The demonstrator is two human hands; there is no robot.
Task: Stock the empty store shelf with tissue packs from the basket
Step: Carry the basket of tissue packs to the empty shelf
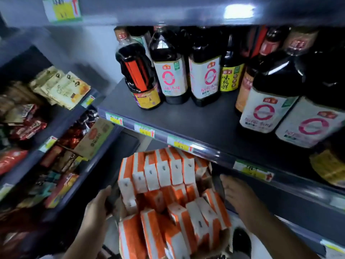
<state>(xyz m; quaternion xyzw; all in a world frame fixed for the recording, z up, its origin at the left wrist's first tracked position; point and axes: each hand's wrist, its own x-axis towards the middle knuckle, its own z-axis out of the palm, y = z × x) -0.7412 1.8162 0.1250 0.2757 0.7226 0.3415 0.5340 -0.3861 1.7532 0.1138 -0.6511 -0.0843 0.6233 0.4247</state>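
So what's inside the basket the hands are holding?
The basket is packed with orange-and-white tissue packs, standing on edge in rows. The left hand and right hand grip its sides. Whatever lies beneath the packs is covered.

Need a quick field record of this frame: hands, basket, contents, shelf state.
view: head camera, looking down at shelving
left hand: gripping the basket's left edge
right hand: on the basket's right edge, fingers curled over it
basket: held between both hands, below the shelf front
tissue packs: orange and white, many, standing on edge in rows, all in the basket
shelf: dark, bare at front left
soy sauce bottles: at the shelf's back and right
price tags: along the shelf's front edge
packs placed: none visible
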